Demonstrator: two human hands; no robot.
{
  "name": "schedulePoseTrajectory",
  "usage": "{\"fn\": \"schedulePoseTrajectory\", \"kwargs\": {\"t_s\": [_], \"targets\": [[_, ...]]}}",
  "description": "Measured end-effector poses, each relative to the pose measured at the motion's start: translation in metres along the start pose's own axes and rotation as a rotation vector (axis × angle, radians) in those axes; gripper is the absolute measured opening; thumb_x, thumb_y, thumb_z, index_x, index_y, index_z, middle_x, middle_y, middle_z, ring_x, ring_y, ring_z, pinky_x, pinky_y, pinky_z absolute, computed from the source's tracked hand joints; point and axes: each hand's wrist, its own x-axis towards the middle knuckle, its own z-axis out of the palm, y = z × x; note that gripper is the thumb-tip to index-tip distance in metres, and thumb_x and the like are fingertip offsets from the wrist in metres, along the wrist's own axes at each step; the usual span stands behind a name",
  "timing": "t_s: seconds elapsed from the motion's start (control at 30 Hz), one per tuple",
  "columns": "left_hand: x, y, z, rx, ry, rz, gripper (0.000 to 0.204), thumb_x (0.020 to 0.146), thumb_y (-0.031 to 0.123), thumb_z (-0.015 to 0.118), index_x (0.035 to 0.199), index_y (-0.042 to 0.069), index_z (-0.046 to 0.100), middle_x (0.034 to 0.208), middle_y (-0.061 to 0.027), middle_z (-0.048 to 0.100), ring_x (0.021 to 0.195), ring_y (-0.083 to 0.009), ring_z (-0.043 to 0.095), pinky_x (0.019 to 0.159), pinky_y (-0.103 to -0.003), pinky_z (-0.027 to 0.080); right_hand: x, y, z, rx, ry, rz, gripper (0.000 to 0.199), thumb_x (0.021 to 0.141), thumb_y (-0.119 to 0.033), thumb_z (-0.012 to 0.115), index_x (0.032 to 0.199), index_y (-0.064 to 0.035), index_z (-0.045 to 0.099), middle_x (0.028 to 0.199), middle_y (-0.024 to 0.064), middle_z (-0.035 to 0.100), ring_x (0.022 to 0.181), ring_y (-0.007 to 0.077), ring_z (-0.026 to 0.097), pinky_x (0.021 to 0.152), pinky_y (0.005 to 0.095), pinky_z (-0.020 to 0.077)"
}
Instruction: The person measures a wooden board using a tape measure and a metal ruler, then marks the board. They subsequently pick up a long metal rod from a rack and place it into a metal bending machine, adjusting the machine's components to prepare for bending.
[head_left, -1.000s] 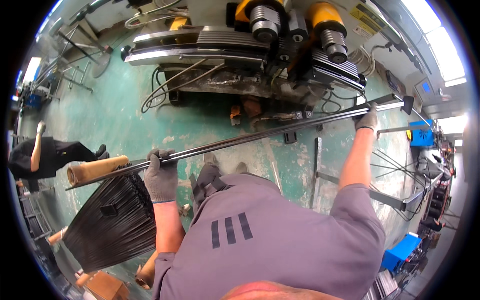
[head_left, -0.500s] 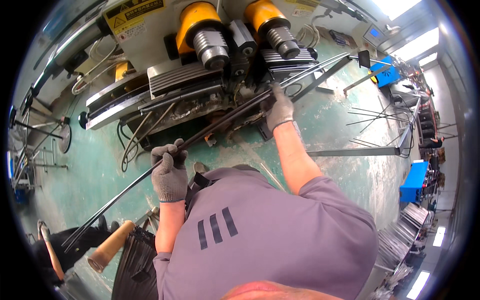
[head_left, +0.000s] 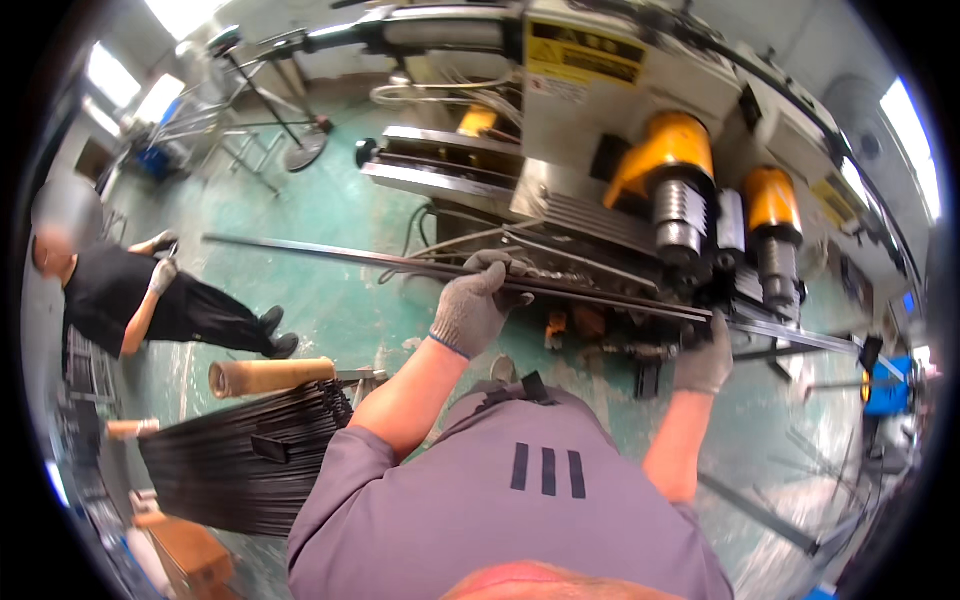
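Long thin dark metal rods (head_left: 330,255) slant across the front of the machine. My left hand (head_left: 470,312), in a grey knit glove, is closed round them near the middle of their length. At their right end is my gloved right hand (head_left: 703,362), its fingers closed on the rods and partly blurred. Just beyond this hand stand the machine's ribbed metal spindles (head_left: 680,215), set under orange housings (head_left: 683,142). A light metal rail (head_left: 790,333) runs on to the right of the hand.
At lower left lies a big bundle of black rods (head_left: 230,460) beside a cardboard tube (head_left: 275,376). A brown box (head_left: 190,550) sits nearer. Another person in black (head_left: 125,290) stands at far left. A blue bin (head_left: 886,388) is at right.
My view has turned left, so the machine appears farther right. The rods now lie flatter across the view, their left end swung up and away from me. Both hands stay on them.
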Motion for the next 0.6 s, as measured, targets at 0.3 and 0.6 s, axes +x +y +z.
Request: {"fn": "schedulePoseTrajectory", "kwargs": {"t_s": [0.3, 0.6], "targets": [[0.063, 0.038, -0.069, -0.164, 0.03, 0.121, 0.01, 0.109, 0.012, 0.061, 0.113, 0.005, 0.067, 0.109, -0.0127, 0.074, 0.104, -0.0336, 0.072, 0.101, -0.052, 0.059, 0.047, 0.006, -0.01, 0.085, -0.199, 0.17, 0.043, 0.107, -0.03, 0.068, 0.14, -0.0011, 0.068, 0.136, 0.0139, 0.07, 0.121, 0.031, 0.069, 0.1, 0.044, 0.0572], [0.082, 0.021, -0.02, -0.134, 0.357, 0.059, 0.013, 0.106, 0.015, 0.068, 0.109, 0.002, 0.067, 0.103, -0.0156, 0.074, 0.098, -0.0367, 0.074, 0.092, -0.059, 0.063, 0.053, -0.016, -0.003, -0.056, 0.032, 0.162, 0.053, 0.106, -0.036, 0.07, 0.144, 0.0003, 0.068, 0.146, 0.0142, 0.07, 0.127, 0.0312, 0.067, 0.116, 0.044, 0.0476]]}}
